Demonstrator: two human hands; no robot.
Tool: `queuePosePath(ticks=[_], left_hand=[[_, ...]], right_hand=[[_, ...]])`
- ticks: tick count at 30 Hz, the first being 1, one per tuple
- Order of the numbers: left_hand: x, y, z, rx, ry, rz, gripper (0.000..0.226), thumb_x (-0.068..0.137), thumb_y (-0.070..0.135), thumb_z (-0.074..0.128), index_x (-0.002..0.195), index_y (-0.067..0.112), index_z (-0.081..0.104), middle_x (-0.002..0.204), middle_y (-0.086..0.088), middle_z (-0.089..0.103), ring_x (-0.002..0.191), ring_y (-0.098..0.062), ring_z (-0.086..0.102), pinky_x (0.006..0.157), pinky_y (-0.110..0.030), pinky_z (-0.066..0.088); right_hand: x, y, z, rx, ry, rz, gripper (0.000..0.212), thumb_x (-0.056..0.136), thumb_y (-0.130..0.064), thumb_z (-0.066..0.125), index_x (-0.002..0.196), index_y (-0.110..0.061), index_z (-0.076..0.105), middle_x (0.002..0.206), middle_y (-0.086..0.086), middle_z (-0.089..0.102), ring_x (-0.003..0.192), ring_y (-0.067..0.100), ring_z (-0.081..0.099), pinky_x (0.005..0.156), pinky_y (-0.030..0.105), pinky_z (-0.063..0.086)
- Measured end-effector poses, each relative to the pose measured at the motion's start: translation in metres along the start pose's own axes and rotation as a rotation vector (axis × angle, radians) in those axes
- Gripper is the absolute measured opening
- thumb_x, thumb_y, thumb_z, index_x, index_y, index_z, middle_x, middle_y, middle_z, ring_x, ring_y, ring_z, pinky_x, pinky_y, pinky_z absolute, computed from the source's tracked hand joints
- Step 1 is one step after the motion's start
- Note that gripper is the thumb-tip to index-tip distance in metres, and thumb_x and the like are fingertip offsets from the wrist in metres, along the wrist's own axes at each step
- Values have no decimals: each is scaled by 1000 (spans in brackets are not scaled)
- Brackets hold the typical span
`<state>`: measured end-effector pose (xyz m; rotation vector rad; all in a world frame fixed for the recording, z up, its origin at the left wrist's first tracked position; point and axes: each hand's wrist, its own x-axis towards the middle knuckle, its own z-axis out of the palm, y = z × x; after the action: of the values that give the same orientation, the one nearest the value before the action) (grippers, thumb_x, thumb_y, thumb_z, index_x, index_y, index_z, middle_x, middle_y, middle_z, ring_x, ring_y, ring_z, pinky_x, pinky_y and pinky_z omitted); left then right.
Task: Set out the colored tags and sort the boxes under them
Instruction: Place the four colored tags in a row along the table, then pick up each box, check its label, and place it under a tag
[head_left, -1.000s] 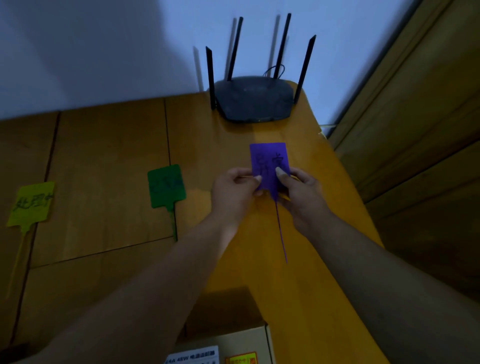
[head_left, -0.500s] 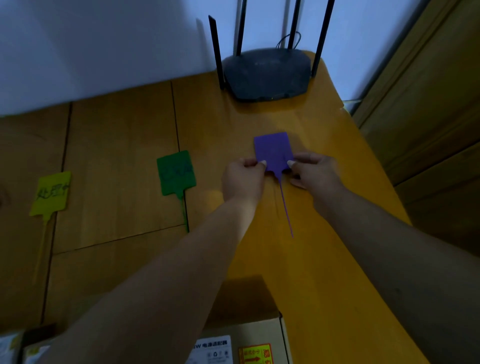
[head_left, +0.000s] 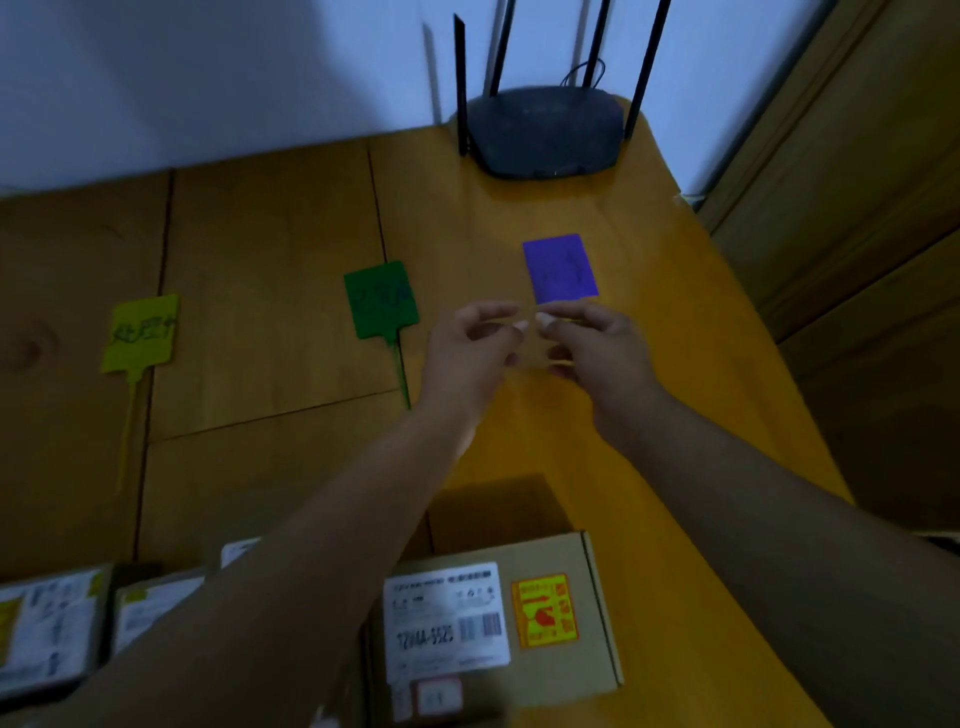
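Three tags are down now: yellow tag (head_left: 139, 332), green tag (head_left: 381, 299), purple tag (head_left: 560, 268), in a row left to right on the table (head_left: 270, 249).

Head view: a second ago both hands pinched the purple tag's lower edge; now it lies flat just beyond the fingertips, no contact. Left hand (head_left: 470, 353) and right hand (head_left: 597, 345) sit just short of it, fingers loosely curled and released, index tips nearly touching each other, nothing between them that I can see. Green tag is to the left of the left hand, yellow further out. Router (head_left: 545, 132) is well beyond the purple tag, at the wall.

Read: tag layout looks done, that was the last one placed. Sorting not started; boxes sit on the near side, behind the wrists. Big box (head_left: 498, 613) is under the right forearm, two smaller boxes (head_left: 78, 623) at lower left.

Hard to see:
- Purple tag's stem is covered by the hands.
- Writing on purple and green is too dim to read; yellow shows dark characters, blurred.
- Left boxes are cut by the frame edge and partly under the left forearm, count uncertain.
- Box labels are blurred, so I can't tell which box goes under which colour.
- Hands are motion-smeared.
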<state>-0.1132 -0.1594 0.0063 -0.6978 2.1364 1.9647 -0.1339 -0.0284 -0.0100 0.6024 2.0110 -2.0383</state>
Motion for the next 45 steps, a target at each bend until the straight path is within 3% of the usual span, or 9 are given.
queuePosePath(ticks=[4, 8, 11, 15, 21, 26, 32, 39, 45], left_hand=[[-61, 0, -50, 62, -89, 87, 17, 93, 20, 73, 110, 17, 76, 97, -14, 77, 64, -5, 64, 50, -10, 44], [-131, -5, -96, 136, -104, 139, 14, 93, 26, 74, 107, 23, 76, 95, -8, 78, 68, -5, 68, 59, -14, 51], [-173, -16, -117, 188, -136, 133, 15, 94, 28, 72, 109, 27, 75, 97, -2, 74, 81, -13, 72, 72, -36, 62], [-202, -38, -129, 514, -172, 254, 29, 92, 33, 70, 120, 37, 68, 116, 5, 70, 103, -15, 67, 85, -40, 59], [-202, -69, -110, 1161, -296, 437, 82, 80, 57, 73, 150, 27, 42, 152, -5, 45, 144, -28, 34, 115, -45, 31], [-191, -89, -76, 1344, -433, 325, 121, 66, 78, 68, 162, 38, 6, 170, -8, 8, 158, -29, 0, 118, -72, 0], [-186, -101, -58, 1363, -397, 317, 127, 65, 69, 71, 162, 36, -3, 168, -12, 12, 157, -32, 6, 113, -80, -2], [-178, -78, -56, 1229, -272, 429, 120, 66, 73, 64, 161, 37, 0, 165, -4, 21, 155, -28, 12, 118, -72, -1], [-189, 6, -104, 909, 68, 686, 87, 85, 70, 56, 160, 38, 24, 168, 2, 19, 158, -19, 6, 124, -59, -6]], right_hand=[[-74, 6, 25, -26, -84, 11, 9, 95, -10, 71, 101, -14, 76, 78, 2, 67, 64, 11, 62, 56, 24, 53], [-154, 9, 34, -62, -109, 40, 6, 94, -15, 73, 94, -19, 77, 76, -3, 73, 63, 10, 63, 55, 23, 54], [-201, 14, 33, -60, -93, 52, 3, 95, -16, 74, 95, -16, 77, 81, 3, 72, 64, 14, 63, 55, 23, 55], [-232, 29, 24, -140, -13, 41, 8, 93, -18, 76, 101, -15, 77, 95, 9, 70, 87, 23, 66, 71, 37, 55], [-224, 58, -7, -605, 152, 16, 27, 90, -32, 74, 118, -34, 76, 128, 7, 66, 132, 34, 49, 100, 46, 52], [-210, 83, -39, -735, 164, 57, 51, 90, -30, 70, 139, -40, 63, 144, 8, 61, 135, 39, 50, 105, 51, 50], [-200, 99, -57, -541, 64, 109, 56, 94, -22, 69, 147, -33, 57, 142, 6, 65, 123, 32, 64, 101, 52, 55], [-194, 78, -65, -331, 16, 135, 62, 95, -39, 74, 151, -24, 50, 132, 6, 64, 117, 30, 65, 100, 50, 56], [-199, -13, -53, -1, -72, -19, 46, 96, -24, 75, 138, -19, 58, 125, 15, 71, 107, 27, 71, 84, 43, 63]])
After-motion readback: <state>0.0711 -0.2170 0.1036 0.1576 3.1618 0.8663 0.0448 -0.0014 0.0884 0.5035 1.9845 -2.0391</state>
